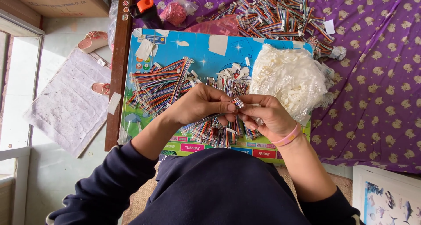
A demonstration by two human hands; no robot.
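My left hand (pixel 199 104) and my right hand (pixel 267 116) meet over a blue cartoon board (pixel 206 49). Between their fingertips they pinch the end of a short multicoloured ribbon cable (pixel 237 103), whose wires trail down under my left palm. My right wrist wears a pink band. Loose cables (pixel 219 135) lie in a heap on the board just below my hands. A neater bundle of the same cables (pixel 160 85) lies left of my left hand. A clear bag of small white plastic connectors (pixel 291 76) sits right behind my right hand.
A large pile of ribbon cables (pixel 274 19) lies on the purple patterned cloth (pixel 377 89) beyond the board. A dark bottle with an orange cap (pixel 147 12) and a bag of pink bits (pixel 175 12) stand at the back left. Sandals and a mat lie on the floor, left.
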